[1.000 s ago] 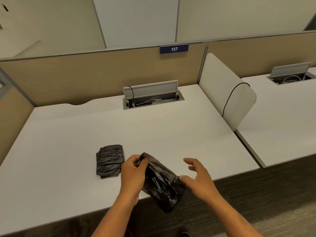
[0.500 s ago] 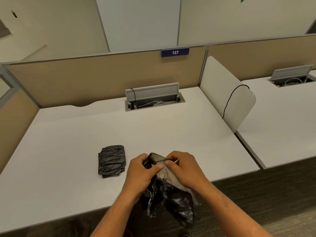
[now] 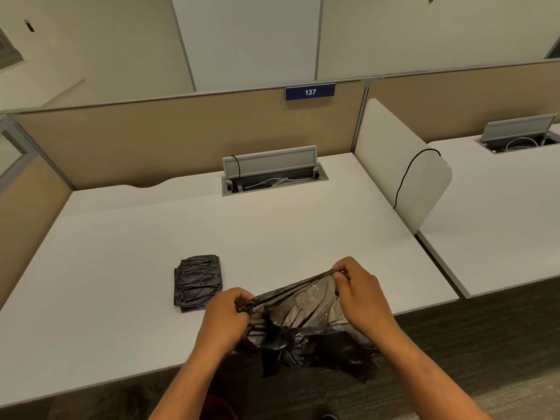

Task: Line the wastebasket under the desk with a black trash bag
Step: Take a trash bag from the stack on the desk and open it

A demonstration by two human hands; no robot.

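I hold a black trash bag over the front edge of the white desk. My left hand pinches one end of the bag's top edge and my right hand pinches the other end, so the edge is stretched tight between them. The rest of the bag hangs crumpled below my hands. A stack of folded black bags lies on the desk just left of my left hand. A dark rounded rim, perhaps the wastebasket, shows on the floor below the desk edge, mostly hidden by my left arm.
An open cable tray sits at the back of the desk. A white divider panel with a black cable stands at the right, with a second desk beyond it. Beige partition walls close the back and left. Dark carpet lies below.
My hands were together on the bunched bag half a second ago; they have now pulled apart, the right hand going up and right, spreading the bag's top edge.
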